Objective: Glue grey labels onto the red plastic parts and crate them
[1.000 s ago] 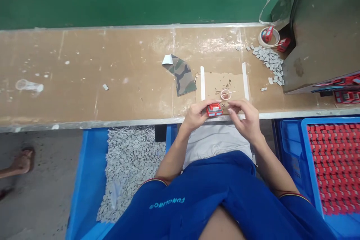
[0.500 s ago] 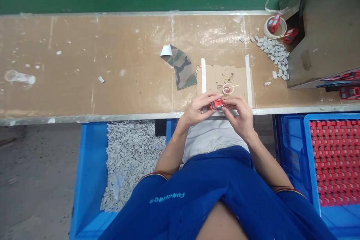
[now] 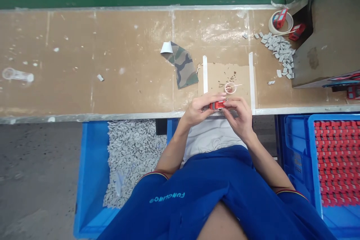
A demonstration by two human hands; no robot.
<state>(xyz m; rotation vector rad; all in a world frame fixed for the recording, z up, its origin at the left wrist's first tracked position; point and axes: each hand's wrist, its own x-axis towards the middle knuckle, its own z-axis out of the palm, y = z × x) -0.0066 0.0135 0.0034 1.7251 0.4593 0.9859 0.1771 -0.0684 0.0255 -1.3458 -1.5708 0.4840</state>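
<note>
A small red toy car [image 3: 217,105] is held between both hands at the front edge of the bench. My left hand [image 3: 198,108] grips its left end, fingers along the far side and thumb on the near side. My right hand [image 3: 239,114] is closed on the car's right end with thumb and fingertips; any small part under them is too small to make out. Just beyond the hands stands a little round cup [image 3: 230,88] with a thin stick lying across it.
A camouflage-patterned piece [image 3: 185,68] lies left of white tape strips. Small grey pieces [image 3: 281,52] are heaped at right, near a tape roll [image 3: 272,26] and a cardboard box [image 3: 323,33]. Blue crates below hold grey pieces [image 3: 135,157] and rows of red toy cars [image 3: 337,161].
The red toy car has been turned between the fingers, so a different face shows. Both hands stay in nearly the same place. The view has shifted slightly.
</note>
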